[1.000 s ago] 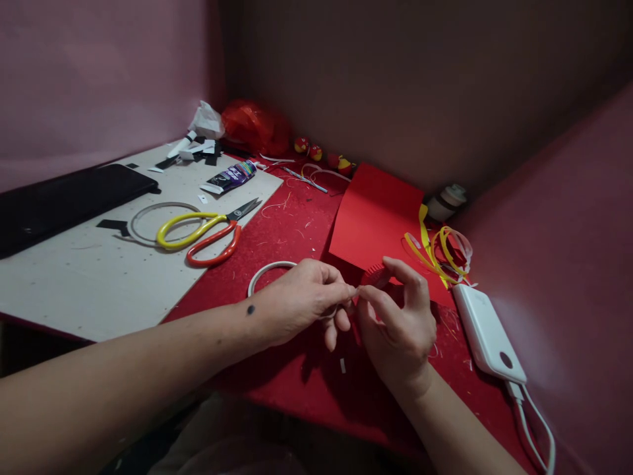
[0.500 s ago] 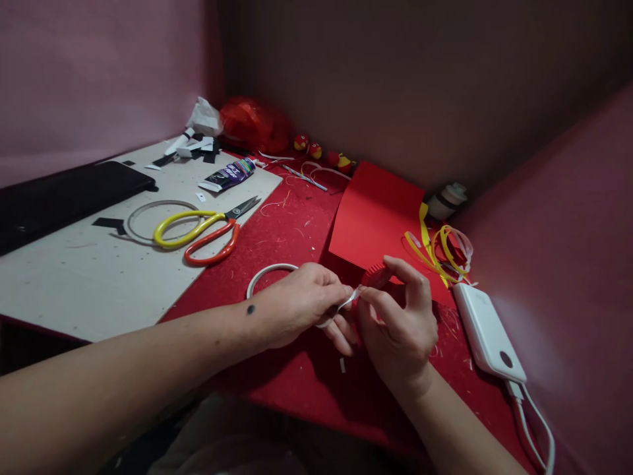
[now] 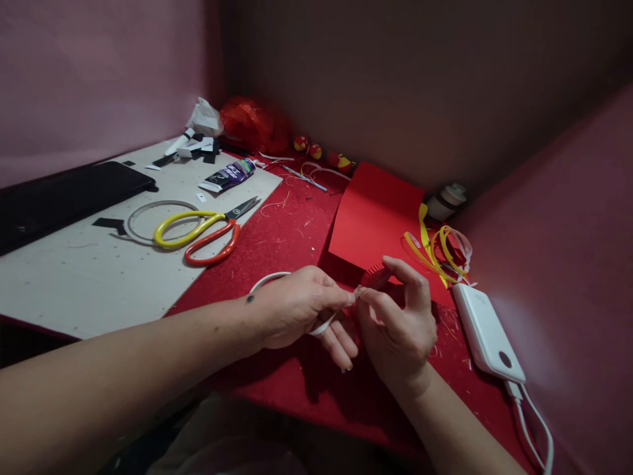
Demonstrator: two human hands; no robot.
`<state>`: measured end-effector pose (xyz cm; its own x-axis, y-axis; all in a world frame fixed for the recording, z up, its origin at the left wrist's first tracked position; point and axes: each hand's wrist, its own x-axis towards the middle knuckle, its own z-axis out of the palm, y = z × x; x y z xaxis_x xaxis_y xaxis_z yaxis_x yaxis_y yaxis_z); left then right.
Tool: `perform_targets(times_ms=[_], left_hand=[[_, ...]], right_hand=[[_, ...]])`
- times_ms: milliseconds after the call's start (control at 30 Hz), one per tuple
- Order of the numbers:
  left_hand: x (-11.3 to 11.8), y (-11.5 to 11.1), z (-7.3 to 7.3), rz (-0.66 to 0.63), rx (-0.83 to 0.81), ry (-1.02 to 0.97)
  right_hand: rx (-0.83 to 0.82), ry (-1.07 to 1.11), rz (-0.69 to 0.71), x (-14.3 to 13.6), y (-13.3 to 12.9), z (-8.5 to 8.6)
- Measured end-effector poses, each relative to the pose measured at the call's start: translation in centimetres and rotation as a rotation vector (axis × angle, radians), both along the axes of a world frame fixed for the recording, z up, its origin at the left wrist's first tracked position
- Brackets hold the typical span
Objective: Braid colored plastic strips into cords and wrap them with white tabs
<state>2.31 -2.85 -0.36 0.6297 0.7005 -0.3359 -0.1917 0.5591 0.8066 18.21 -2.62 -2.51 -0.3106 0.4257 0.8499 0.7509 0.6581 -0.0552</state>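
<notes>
My left hand [image 3: 309, 305] is closed in a pinch on a thin white strip [image 3: 324, 325]; its thumb and index fingertips meet the fingertips of my right hand, and the other fingers hang looser below. The strip runs under the palm, and a curved part of it shows behind the wrist. My right hand [image 3: 399, 320] is closed round a small red ridged piece [image 3: 376, 274], with the index finger bent over its top edge. Fingers hide much of this piece, and the strip's end between the fingertips is hard to make out.
Yellow-and-red-handled scissors [image 3: 208, 234] and a purple glue tube [image 3: 230, 175] lie on the pale board [image 3: 123, 280]. Red card [image 3: 376, 214] lies behind my hands, near yellow and white strips [image 3: 438, 254]. A cabled white power bank [image 3: 489, 333] is on the right.
My left fingertips have closed in against the right ones, covering the white bit between them. The left lower fingers dropped slightly, and the strip shifted below the palm. My right hand barely moved.
</notes>
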Motion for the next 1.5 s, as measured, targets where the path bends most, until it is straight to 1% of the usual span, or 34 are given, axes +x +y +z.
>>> perform_targets(times_ms=[100,267,333,533,633,933,1133,1367,1500], left_hand=[[0.1,-0.04,0.21,-0.004,-0.001,0.013],[0.32,-0.08,0.21,0.118,-0.006,-0.026],[0.31,-0.04,0.12,0.147,0.001,-0.04],[0.07,0.06,0.0,0.167,0.027,-0.011],[0.04,0.03,-0.08,0.158,0.033,0.003],[-0.1,0.12,-0.23,0.058,0.033,-0.083],[-0.08,0.04,-0.52,0.062,0.028,-0.136],[0.27,-0.06,-0.31,0.136,0.097,-0.014],[0.05,0.0,-0.4,0.092,0.095,-0.035]], right_hand=[[-0.008,0.004,0.015,-0.03,0.03,0.04],[-0.012,0.011,0.031,-0.16,0.01,0.21],[-0.016,0.01,0.032,-0.19,-0.02,0.22],[-0.003,-0.011,0.003,-0.2,-0.15,0.08],[-0.009,-0.004,0.016,-0.25,-0.18,0.12],[-0.074,0.079,0.091,-0.13,-0.23,0.24],[-0.075,0.105,0.085,-0.24,0.0,0.28],[-0.071,0.097,0.086,-0.38,-0.01,0.23],[-0.089,0.092,0.086,-0.28,-0.15,0.16]])
